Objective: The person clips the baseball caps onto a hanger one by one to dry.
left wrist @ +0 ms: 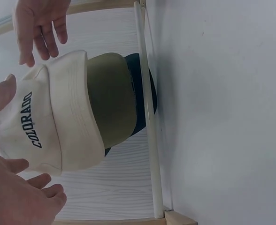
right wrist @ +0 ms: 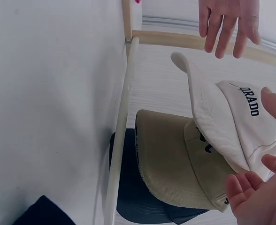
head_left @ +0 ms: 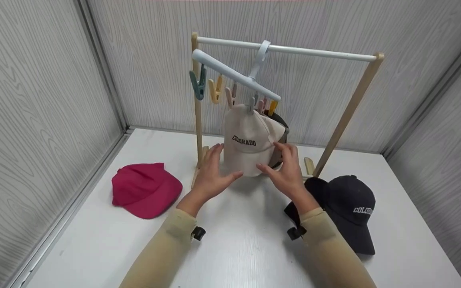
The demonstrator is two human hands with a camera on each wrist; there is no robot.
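Observation:
A cream baseball cap (head_left: 246, 140) lettered COLORADO hangs from a clip on a pale blue hanger (head_left: 234, 74). Behind it hang an olive cap (left wrist: 111, 98) and a dark navy cap (right wrist: 140, 201), mostly hidden in the head view. My left hand (head_left: 212, 176) is at the cream cap's left side, thumb and fingers spread apart. On the other side is my right hand (head_left: 288, 172), its fingers also spread, fingertips close to the cap's edge. Whether either hand touches the cap is hard to tell. Neither hand grips anything.
The hanger hooks over the white rail (head_left: 314, 51) of a wooden-legged rack. A green clip (head_left: 198, 84) and a yellow clip (head_left: 215, 90) dangle at its left end. A crimson cap (head_left: 146, 190) lies left on the white table; a navy COLORADO cap (head_left: 348, 200) lies right, beside my right forearm.

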